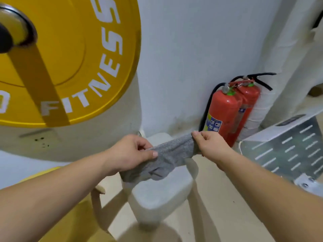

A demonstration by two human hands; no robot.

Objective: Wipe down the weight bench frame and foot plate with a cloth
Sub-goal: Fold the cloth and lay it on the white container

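A grey cloth [167, 156] is stretched between both hands over the white frame [159, 194] of the weight machine. My left hand [129, 152] pinches the cloth's left end with thumb on top. My right hand [209, 144] grips its right end, fingers curled round it. The cloth drapes across the top of the white frame bar. The ribbed metal foot plate [288, 151] lies tilted at the right, apart from both hands.
A large yellow weight plate [70, 58] on a bar end fills the upper left, close to my head. Two red fire extinguishers [229, 112] stand against the white wall behind the frame. A white wrapped pipe [258, 116] rises beside them. Beige floor lies below.
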